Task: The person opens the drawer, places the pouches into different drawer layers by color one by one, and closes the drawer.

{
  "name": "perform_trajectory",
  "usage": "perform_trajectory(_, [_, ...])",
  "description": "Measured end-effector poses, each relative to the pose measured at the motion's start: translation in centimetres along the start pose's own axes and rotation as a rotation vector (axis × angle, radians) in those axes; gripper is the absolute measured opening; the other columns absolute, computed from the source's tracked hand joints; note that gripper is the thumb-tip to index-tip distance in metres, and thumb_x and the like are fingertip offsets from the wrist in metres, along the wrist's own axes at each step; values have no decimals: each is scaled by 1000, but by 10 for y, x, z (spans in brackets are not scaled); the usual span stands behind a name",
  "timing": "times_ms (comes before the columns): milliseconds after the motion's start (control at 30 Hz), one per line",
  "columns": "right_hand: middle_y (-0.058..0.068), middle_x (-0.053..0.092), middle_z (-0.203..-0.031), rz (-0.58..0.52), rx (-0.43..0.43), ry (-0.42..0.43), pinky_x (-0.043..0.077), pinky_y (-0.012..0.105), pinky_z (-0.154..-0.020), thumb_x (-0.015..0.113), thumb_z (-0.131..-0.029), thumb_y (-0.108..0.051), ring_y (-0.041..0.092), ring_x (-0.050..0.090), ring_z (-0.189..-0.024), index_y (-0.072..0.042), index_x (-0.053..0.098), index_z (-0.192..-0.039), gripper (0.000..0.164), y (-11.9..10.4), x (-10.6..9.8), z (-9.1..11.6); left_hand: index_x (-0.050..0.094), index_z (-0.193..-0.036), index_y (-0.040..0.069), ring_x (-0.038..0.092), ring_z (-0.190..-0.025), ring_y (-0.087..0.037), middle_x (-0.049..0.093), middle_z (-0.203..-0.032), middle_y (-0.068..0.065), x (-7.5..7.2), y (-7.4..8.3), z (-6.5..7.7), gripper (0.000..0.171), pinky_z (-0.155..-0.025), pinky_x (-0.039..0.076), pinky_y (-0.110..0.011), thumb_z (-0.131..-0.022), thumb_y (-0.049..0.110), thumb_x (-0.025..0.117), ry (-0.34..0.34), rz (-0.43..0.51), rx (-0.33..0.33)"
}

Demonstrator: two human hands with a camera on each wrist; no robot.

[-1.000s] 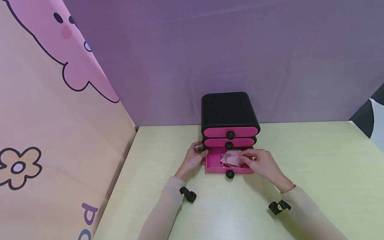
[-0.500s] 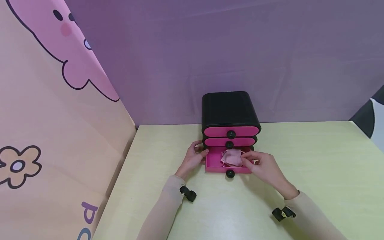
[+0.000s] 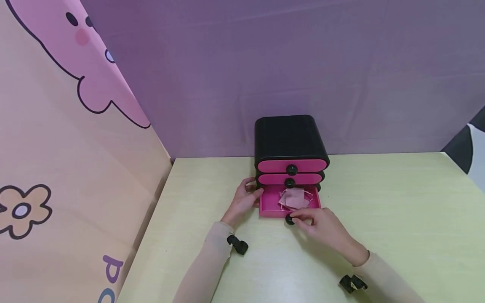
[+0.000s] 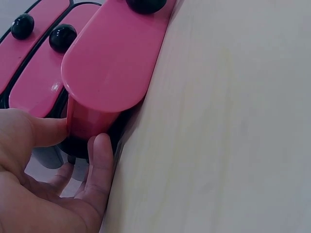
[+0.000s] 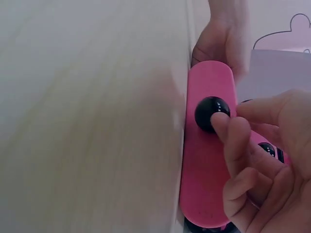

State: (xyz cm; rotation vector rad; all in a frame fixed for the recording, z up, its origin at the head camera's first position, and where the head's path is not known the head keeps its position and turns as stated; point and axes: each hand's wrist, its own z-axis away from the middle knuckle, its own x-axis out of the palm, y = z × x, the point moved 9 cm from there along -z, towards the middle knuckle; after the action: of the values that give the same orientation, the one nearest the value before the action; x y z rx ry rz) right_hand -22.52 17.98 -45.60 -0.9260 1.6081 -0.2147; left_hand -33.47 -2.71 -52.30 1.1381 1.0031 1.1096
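Note:
A black mini drawer cabinet (image 3: 286, 136) with pink drawer fronts stands at the back of the table. Its bottom drawer (image 3: 268, 204) is pulled out, and a pale pink drawstring pouch (image 3: 294, 198) lies inside. My right hand (image 3: 322, 229) is at the front of that drawer, with thumb and fingertip pinching the round black knob (image 5: 208, 114). On the cabinet's left side, my left hand (image 3: 242, 202) grips the lower casing beside the drawer. In the left wrist view its thumb (image 4: 48, 132) presses from above while the other fingers curl underneath.
Two upper drawers, a top one (image 3: 273, 166) and a middle one (image 3: 270, 179), are pushed in. The pale wooden table (image 3: 398, 210) extends on both sides. Behind the cabinet hangs a purple backdrop (image 3: 246, 63), and a cartoon-printed panel (image 3: 94, 168) borders the left.
My right hand has let go of the pouch and moved down and left to the drawer's knob. The pouch stays in the drawer. My left hand keeps its place.

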Motion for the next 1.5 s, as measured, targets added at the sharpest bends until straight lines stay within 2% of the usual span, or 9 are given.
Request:
perform_trajectory(200, [-3, 81, -89, 79, 26, -65, 37, 20, -49, 81, -94, -18, -4, 44, -50, -16, 83, -120, 25, 1, 10, 0, 44, -157, 9, 65, -86, -16, 55, -146, -23, 0, 0, 1, 58, -66, 58, -23, -104, 14, 67, 7, -3, -7])
perform_trajectory(433, [-6, 80, -84, 144, 15, -18, 23, 19, -45, 86, -89, -17, -2, 29, -47, -19, 84, -115, 26, -5, 4, -3, 44, -157, 8, 66, -87, -17, 55, -147, -25, -1, 3, 3, 57, -66, 59, -23, -105, 14, 66, 6, -4, 6])
perform_trajectory(733, [-3, 81, -86, 166, 43, -11, 23, 20, -45, 90, -86, -17, -1, 24, -48, -18, 84, -114, 29, -3, 1, -4, 44, -157, 8, 65, -85, -16, 56, -144, -24, 0, 3, 2, 56, -63, 57, -21, -105, 14, 65, 10, -7, 6])
perform_trajectory(967, [0, 82, -89, 150, 57, -15, 21, 20, -45, 89, -87, -17, 0, 22, -49, -18, 84, -114, 27, 1, 1, -4, 43, -158, 10, 66, -86, -16, 57, -144, -24, 1, 0, 1, 57, -69, 59, -24, -106, 16, 65, 0, -12, 3])
perform_trajectory(1167, [0, 83, -89, 136, 53, -16, 25, 20, -45, 89, -87, -18, -1, 27, -48, -17, 84, -115, 28, 1, 1, -5, 42, -159, 10, 66, -86, -16, 57, -145, -25, 1, 0, 0, 57, -72, 61, -25, -107, 17, 63, -4, -20, -5])
perform_trajectory(1400, [-1, 83, -88, 131, 32, 6, 31, 22, -47, 88, -88, -20, -3, 46, -51, -16, 84, -116, 29, -2, -2, -8, 42, -159, 9, 68, -86, -17, 59, -142, -24, 1, 0, 1, 57, -71, 61, -25, -106, 16, 62, -7, 10, -10])
perform_trajectory(1500, [-1, 82, -88, 135, 31, 12, 30, 22, -47, 87, -89, -21, -2, 44, -50, -15, 83, -117, 29, -1, -3, -9, 42, -159, 10, 68, -87, -17, 59, -143, -24, 1, 0, 1, 57, -72, 60, -24, -106, 16, 62, -8, 1, -12])
